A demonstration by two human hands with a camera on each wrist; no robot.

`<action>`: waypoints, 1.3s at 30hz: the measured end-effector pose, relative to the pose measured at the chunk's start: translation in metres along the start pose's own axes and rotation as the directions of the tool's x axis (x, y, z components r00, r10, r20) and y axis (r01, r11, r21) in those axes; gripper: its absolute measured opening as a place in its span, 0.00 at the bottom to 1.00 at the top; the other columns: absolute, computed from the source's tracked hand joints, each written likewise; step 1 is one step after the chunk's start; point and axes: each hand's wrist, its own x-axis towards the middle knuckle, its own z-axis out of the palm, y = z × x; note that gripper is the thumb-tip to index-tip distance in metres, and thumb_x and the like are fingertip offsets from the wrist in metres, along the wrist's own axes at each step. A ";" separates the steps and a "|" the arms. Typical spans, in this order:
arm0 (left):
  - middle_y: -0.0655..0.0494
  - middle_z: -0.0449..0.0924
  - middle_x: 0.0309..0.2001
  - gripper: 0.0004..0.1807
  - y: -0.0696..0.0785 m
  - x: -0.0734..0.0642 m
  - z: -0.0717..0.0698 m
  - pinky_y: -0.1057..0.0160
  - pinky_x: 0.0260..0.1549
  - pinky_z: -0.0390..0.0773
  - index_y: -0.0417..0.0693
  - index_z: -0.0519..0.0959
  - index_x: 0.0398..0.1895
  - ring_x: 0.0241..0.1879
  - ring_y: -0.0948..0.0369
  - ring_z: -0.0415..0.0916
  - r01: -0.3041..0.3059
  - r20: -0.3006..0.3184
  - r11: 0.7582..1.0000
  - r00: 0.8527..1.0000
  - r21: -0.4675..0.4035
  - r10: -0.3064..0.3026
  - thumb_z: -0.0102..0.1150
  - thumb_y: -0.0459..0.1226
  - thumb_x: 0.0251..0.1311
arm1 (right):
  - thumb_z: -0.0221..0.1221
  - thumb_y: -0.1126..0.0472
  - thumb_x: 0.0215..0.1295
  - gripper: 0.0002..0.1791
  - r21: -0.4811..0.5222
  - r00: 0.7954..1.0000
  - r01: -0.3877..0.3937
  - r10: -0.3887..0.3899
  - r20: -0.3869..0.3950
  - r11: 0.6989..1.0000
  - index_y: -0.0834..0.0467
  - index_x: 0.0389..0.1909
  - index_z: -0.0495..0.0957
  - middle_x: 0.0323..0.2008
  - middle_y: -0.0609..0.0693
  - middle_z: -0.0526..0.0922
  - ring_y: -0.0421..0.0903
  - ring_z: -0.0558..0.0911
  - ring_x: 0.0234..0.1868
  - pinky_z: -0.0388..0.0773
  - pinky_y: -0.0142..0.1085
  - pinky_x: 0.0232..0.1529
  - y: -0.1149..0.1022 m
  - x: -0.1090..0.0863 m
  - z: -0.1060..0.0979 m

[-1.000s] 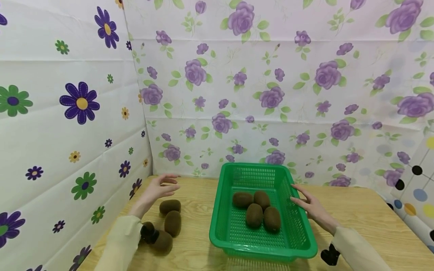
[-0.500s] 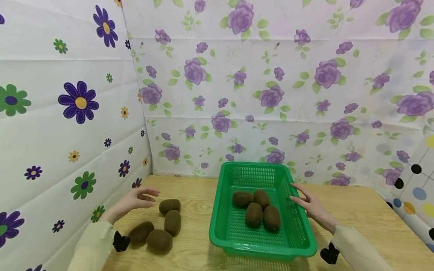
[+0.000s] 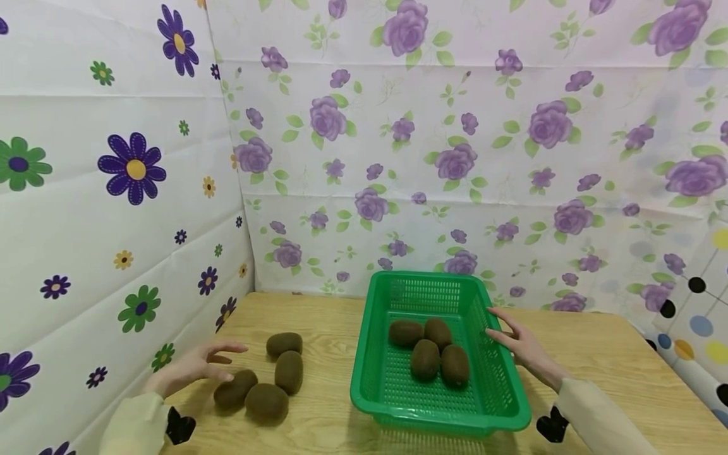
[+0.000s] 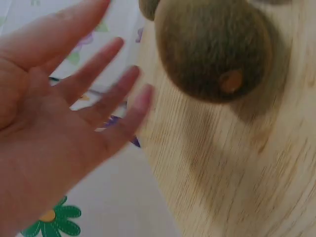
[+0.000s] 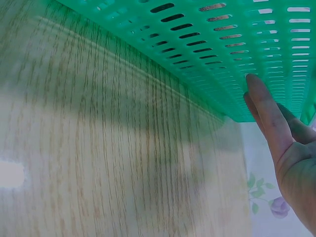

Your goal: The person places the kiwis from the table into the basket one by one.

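Several brown kiwifruit lie grouped on the table at the left. My left hand is just left of the nearest kiwifruit, thumb tip near its upper side and fingers spread, holding nothing. In the left wrist view, the palm of the left hand faces a large, close kiwifruit, with a gap between them. On the right, my right hand holds the side rim of a green plastic basket; in the right wrist view fingers lie against its slotted outer wall. Several kiwifruit sit together inside the basket.
The wooden table meets a flowered sheet at the back and another flowered sheet along the left, close to the left forearm. A dotted sheet hangs at the right. Black straps are on both wrists.
My left hand has moved left and toward me, from behind the loose kiwifruit to beside the nearest one. The right hand, the basket and the kiwifruit stay where they were.
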 end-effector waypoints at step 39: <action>0.28 0.48 0.59 0.42 -0.019 -0.010 0.003 0.49 0.42 0.71 0.35 0.54 0.65 0.54 0.39 0.51 0.065 0.178 0.996 0.983 -0.062 -0.053 0.61 0.24 0.45 | 0.49 0.56 0.69 0.34 0.009 1.000 -0.008 0.008 0.017 1.000 0.49 0.70 0.44 0.68 0.60 0.37 0.67 0.62 0.56 0.73 0.54 0.37 -0.002 -0.001 0.001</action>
